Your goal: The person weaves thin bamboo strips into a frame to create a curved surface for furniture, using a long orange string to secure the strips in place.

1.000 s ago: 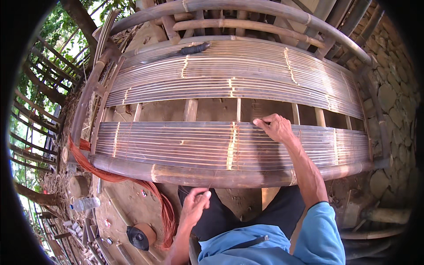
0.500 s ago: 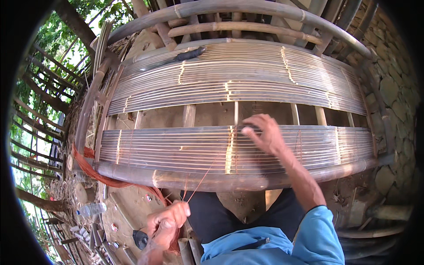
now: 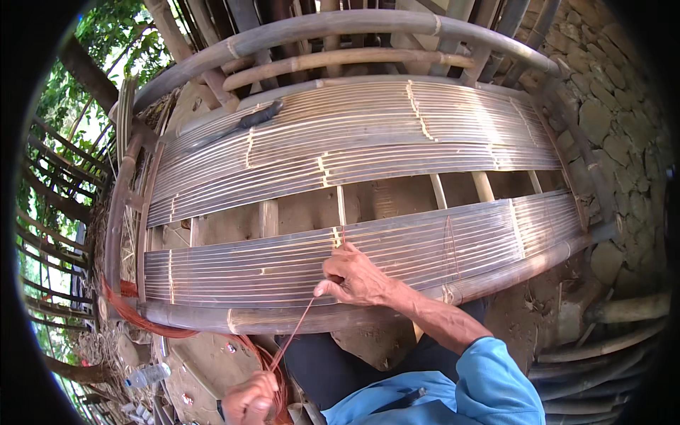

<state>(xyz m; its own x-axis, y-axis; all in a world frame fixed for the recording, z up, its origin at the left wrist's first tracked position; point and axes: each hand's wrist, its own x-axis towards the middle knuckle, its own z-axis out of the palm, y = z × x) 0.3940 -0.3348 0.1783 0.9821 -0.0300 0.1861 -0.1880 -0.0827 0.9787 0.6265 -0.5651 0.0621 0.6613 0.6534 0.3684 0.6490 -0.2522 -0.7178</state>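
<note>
I saw the hands apart: the left hand clamped on a reddish cord that ran up to the right hand, poised over the front bamboo-slat panel. I couldn't tell whether that one gripped it. A reddish cord bundle hung by the front bamboo pole; a black-handled knife lay on the rear slats.

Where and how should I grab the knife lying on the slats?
Probably take the knife by its dark handle, coming from above and from the right. It lies on the far slats with the handle end up and to the right in view, while the thin blade runs left and nearer. The handle looks thicker, so it should suit the hand better.
</note>
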